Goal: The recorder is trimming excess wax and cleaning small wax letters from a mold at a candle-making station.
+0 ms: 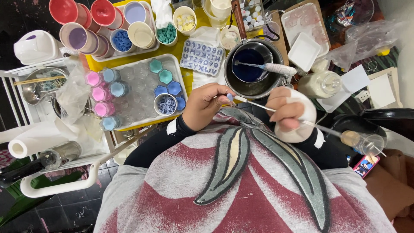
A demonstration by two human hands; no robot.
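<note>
Closest to my chest, my right hand [288, 113] was closed around a white cloth [302, 125] and a thin stick [276, 111], its long axis running from low right up toward the left. My left hand [206, 105] met the stick's upper end, its grip pinching a small pale blue bead [230, 97] there; the left hand was the nearer to it. Just beyond, a metal pot [252, 67] of dark blue liquid sat on the counter [97, 64].
</note>
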